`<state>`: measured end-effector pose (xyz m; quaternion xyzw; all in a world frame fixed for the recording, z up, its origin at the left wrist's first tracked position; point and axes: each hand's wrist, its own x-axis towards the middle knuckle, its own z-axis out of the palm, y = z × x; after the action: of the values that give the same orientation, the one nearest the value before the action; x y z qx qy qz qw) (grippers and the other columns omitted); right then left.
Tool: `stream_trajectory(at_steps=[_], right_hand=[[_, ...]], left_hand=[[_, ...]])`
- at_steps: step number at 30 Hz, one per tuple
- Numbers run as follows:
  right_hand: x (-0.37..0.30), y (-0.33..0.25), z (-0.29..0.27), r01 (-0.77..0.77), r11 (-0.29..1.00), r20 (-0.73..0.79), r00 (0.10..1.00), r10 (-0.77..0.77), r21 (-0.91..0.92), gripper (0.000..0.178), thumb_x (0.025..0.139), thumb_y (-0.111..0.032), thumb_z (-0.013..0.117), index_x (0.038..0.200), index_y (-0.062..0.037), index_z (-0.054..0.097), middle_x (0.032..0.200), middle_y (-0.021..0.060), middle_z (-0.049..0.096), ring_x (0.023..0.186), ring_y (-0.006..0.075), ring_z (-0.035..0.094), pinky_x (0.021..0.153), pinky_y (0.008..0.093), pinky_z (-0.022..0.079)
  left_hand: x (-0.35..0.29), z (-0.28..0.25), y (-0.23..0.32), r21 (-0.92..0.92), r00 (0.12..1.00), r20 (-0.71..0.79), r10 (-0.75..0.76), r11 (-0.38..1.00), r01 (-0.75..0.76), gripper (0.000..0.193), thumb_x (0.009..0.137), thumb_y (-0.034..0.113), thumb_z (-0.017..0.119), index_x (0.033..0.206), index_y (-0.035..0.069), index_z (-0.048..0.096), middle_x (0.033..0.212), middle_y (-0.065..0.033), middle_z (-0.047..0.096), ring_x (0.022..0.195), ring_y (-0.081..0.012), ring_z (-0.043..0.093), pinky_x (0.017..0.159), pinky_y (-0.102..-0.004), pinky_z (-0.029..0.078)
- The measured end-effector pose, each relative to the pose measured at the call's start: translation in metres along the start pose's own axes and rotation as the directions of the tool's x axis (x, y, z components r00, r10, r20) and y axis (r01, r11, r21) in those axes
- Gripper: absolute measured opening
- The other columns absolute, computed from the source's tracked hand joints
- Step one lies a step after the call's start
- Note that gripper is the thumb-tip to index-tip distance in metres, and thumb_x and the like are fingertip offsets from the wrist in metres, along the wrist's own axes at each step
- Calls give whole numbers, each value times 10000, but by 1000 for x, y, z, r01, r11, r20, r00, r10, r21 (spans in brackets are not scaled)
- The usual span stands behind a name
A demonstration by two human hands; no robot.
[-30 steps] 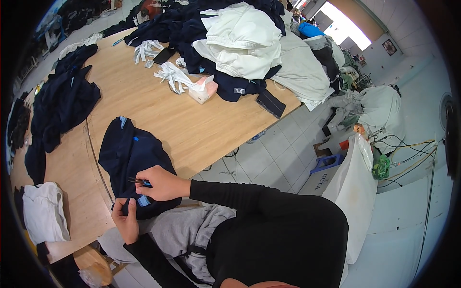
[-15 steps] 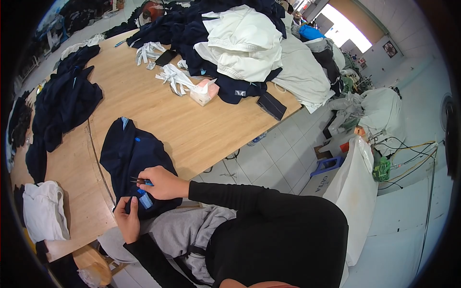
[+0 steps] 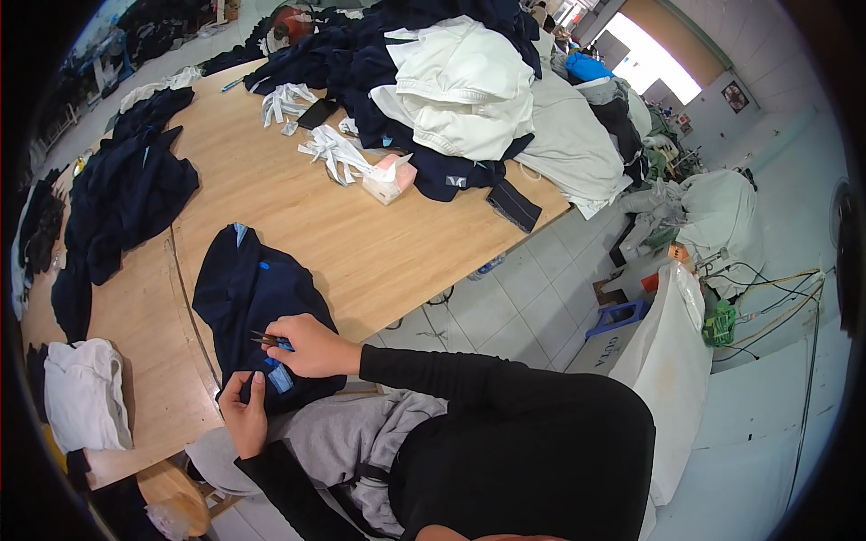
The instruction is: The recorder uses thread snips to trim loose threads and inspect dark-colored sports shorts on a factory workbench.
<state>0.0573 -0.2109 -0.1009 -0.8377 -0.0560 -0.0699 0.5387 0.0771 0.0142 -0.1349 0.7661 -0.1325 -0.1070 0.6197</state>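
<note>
A dark navy garment lies spread on the wooden table right in front of me. My right hand rests on its near edge and grips small thread snips with a blue handle, blades pointing left. My left hand pinches the garment's near hem beside a light blue label. Both forearms wear black sleeves.
A pink tissue box and white fabric strips lie mid-table. A big heap of navy and white clothes covers the far right end. More navy garments lie left, a white bundle near left. Tiled floor and a blue stool sit right.
My right hand with the snips has shifted slightly over the garment's near edge. My left hand keeps its pinch on the hem. The garment has barely moved.
</note>
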Motion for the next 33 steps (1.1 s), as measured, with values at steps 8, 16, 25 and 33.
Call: stream_trajectory(at_steps=[8,16,25,33], right_hand=[[-2,3,4,-12,999,56,998,11,31,156,926,-65,738,1036,45,720,982,199,758,931,356,745,797,408,569],[-2,-7,1,13,999,96,995,-17,38,182,915,-89,761,1027,52,736,967,216,772,939,357,767,819,400,582],[-2,-8,1,13,994,77,997,-22,111,220,900,-165,810,953,35,735,915,208,767,862,349,764,751,395,568],[-4,-11,-2,-11,996,144,990,-2,90,243,871,-186,837,938,27,742,892,203,758,853,352,754,743,411,561]], left_hand=[[-2,0,-3,-103,999,-27,20,994,-22,168,1053,147,722,1006,-12,695,887,38,639,846,-64,535,757,-241,420],[-6,-2,-3,-180,1000,28,4,984,1,114,1044,101,720,1071,-10,720,945,27,674,874,-68,571,794,-228,445],[-2,0,-1,-165,999,4,51,985,-49,106,1028,88,744,1069,-8,729,932,33,669,854,-59,560,776,-221,436],[-3,-1,0,-137,1000,13,4,991,-2,128,1016,107,772,1008,-5,710,878,44,642,817,-53,545,742,-214,421]])
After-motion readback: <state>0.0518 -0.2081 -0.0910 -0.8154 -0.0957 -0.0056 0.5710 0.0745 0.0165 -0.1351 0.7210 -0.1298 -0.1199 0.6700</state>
